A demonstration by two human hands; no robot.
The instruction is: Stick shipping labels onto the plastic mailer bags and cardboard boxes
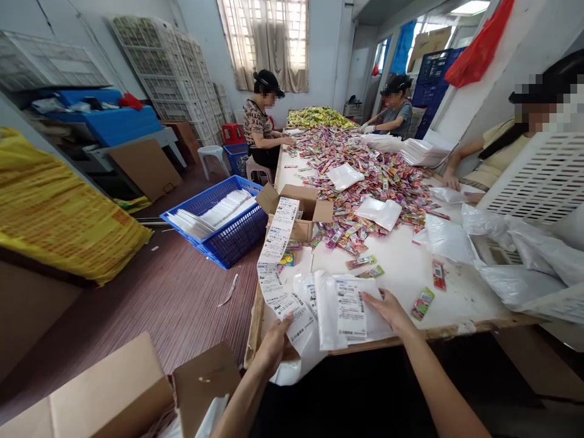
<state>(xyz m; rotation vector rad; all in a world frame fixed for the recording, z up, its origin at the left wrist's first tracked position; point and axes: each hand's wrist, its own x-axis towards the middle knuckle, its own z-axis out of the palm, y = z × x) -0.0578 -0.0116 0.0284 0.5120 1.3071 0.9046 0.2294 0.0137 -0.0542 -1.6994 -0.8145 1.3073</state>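
At the near edge of the table, my left hand grips the lower end of a strip of printed labels, thumb on top. That strip runs up over the flap of a small open carton. My right hand has its thumb and fingers closed at the right side of a white plastic bag. A printed label with barcodes lies on this bag, beside my right thumb. Under my left hand, another white bag hangs partly over the table edge. Small candy packets lie to the right of my right hand.
A large heap of colourful packets covers the table's far part. Stuffed white bags and a white crate stand right. On the left are a blue basket and cardboard boxes. Three people sit around the table.
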